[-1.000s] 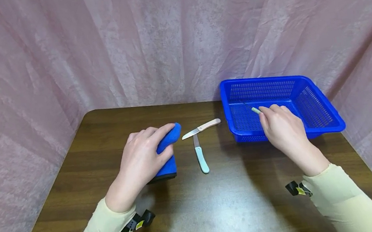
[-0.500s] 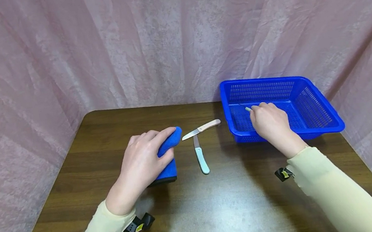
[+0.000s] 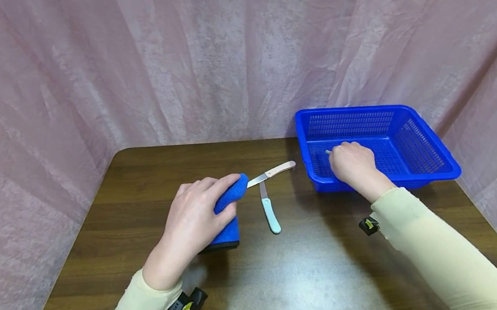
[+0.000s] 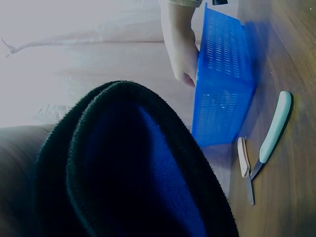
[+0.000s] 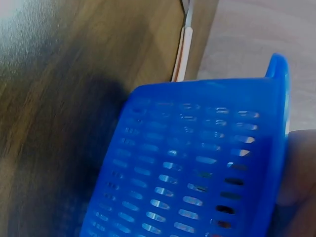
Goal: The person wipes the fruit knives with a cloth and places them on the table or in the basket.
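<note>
A folded blue cloth [image 3: 226, 231] with black edging is gripped by my left hand [image 3: 190, 215], thumb on one side and fingers over the top. In the left wrist view its dark fold fills the lower part. Inside the blue basket [image 3: 355, 108], low near its left side, is my right hand [image 3: 352, 165]. It holds a small knife with a light green handle [image 3: 328, 152]; only a tip shows beside the knuckles, the rest hidden. Between the hands lie a knife with a pale pink handle [image 3: 281, 169] and one with a mint handle [image 3: 271, 216].
The perforated basket stands at the back right of the wooden table [image 3: 294, 285]. The pink knife's blade tip lies close to the cloth, and the two knives' blades nearly meet. A pink curtain [image 3: 216, 54] hangs behind the table and at both sides.
My right hand has moved left and lower into the basket with the green-handled knife, of which less shows now. The left hand keeps its grip on the cloth almost in place.
</note>
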{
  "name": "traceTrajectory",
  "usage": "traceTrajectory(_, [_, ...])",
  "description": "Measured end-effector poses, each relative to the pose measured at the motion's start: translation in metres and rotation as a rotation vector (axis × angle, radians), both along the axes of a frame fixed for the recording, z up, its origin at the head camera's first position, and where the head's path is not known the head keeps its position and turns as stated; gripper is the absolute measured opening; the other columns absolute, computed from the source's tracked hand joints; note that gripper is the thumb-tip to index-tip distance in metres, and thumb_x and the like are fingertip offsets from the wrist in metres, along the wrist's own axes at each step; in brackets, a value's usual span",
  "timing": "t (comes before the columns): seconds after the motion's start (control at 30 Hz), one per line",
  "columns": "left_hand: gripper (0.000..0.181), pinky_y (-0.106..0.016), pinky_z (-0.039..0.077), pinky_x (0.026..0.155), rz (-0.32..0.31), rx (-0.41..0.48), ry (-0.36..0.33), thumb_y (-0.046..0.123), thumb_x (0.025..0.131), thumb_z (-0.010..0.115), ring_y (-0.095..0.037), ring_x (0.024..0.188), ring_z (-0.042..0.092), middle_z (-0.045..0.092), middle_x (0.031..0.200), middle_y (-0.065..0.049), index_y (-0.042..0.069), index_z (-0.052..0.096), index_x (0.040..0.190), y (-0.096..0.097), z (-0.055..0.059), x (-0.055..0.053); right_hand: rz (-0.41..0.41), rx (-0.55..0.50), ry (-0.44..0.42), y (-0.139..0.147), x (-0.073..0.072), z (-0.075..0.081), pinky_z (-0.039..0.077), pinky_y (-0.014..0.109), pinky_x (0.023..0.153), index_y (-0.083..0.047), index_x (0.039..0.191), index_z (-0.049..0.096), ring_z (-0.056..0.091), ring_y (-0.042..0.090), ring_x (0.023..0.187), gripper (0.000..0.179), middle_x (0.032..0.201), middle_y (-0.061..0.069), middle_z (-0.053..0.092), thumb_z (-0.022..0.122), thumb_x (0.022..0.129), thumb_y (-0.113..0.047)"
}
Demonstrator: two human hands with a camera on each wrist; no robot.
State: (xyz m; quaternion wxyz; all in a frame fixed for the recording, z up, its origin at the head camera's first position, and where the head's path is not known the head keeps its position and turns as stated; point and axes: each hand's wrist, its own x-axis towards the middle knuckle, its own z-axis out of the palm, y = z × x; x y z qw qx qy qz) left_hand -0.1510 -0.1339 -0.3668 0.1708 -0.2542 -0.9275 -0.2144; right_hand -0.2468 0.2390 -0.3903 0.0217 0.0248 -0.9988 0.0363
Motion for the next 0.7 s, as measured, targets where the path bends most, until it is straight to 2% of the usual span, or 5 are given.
traceTrajectory(0.2, [0.052, -0.054, 0.051, 0.097, -0.004, 0.001, -0.008, 0.024, 0.097, 0.076, -0.025, 0.105, 0.074, 0.078, 0.119, -0.005, 0.025, 0.071, 0.149, 0.000, -0.001, 0.001, -0.023, -0.003, -0.082, 0.002, -0.008, -0.004, 0.058, 0.068, 0.077, 0.008, 0.099, 0.076, 0.070, 0.053, 0.100, 0.045, 0.103, 0.031, 0.073, 0.045, 0.110, -0.022])
traceTrajectory(0.4, [0.052, -0.053, 0.051, 0.096, -0.005, 0.008, -0.026, 0.024, 0.097, 0.076, -0.024, 0.105, 0.073, 0.078, 0.119, -0.004, 0.025, 0.071, 0.149, 0.001, -0.002, 0.001, -0.030, -0.002, -0.223, 0.004, -0.013, -0.003, 0.058, 0.067, 0.079, 0.007, 0.107, 0.077, 0.072, 0.053, 0.102, 0.047, 0.115, 0.036, 0.073, 0.049, 0.111, -0.031])
traceTrajectory(0.47, [0.052, -0.053, 0.051, 0.096, -0.008, 0.009, -0.029, 0.025, 0.097, 0.076, -0.024, 0.106, 0.073, 0.078, 0.120, -0.004, 0.025, 0.071, 0.149, 0.002, -0.002, 0.001, -0.022, -0.009, -0.258, 0.005, -0.014, -0.003, 0.058, 0.068, 0.081, 0.004, 0.103, 0.077, 0.071, 0.052, 0.103, 0.044, 0.115, 0.034, 0.073, 0.051, 0.110, -0.031])
traceTrajectory(0.6, [0.052, -0.053, 0.051, 0.095, -0.011, 0.008, -0.029, 0.026, 0.097, 0.076, -0.025, 0.108, 0.073, 0.078, 0.123, -0.004, 0.025, 0.071, 0.149, 0.003, -0.003, 0.000, -0.009, -0.036, -0.293, 0.008, -0.017, -0.003, 0.056, 0.067, 0.084, -0.008, 0.081, 0.066, 0.069, 0.044, 0.097, 0.035, 0.100, 0.023, 0.070, 0.057, 0.107, -0.031])
traceTrajectory(0.7, [0.052, -0.052, 0.051, 0.095, -0.012, 0.007, -0.029, 0.026, 0.097, 0.076, -0.024, 0.109, 0.073, 0.078, 0.123, -0.004, 0.025, 0.071, 0.149, 0.004, -0.003, 0.000, -0.005, -0.055, -0.312, 0.010, -0.019, -0.003, 0.056, 0.067, 0.086, -0.012, 0.078, 0.059, 0.066, 0.042, 0.096, 0.034, 0.095, 0.019, 0.067, 0.060, 0.105, -0.031])
